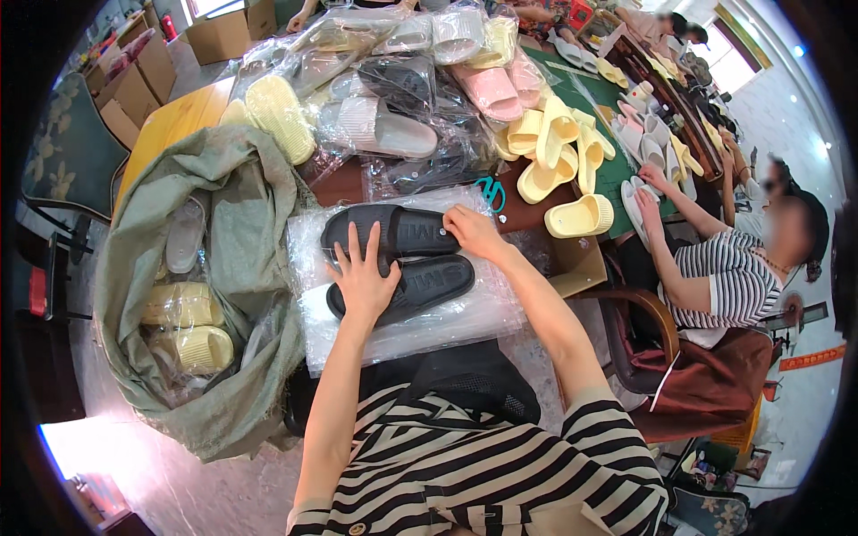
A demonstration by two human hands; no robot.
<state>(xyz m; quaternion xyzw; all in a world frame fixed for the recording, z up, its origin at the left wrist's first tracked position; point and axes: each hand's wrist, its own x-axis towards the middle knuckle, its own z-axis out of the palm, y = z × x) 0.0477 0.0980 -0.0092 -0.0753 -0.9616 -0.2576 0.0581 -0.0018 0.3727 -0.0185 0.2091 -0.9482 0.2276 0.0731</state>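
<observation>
In the middle of the frame, two black slippers (402, 259) lie side by side on a clear plastic bag (402, 313) that rests on the person's lap. The left hand (365, 275) is spread flat on both slippers. The right hand (472, 230) pinches the edge of the upper slipper. The bag looks slick, so I think the slippers could slide off if the hands let go. At the left of the frame, a big green sack (241, 223) stands open with yellow slippers (192, 326) wrapped in plastic inside.
</observation>
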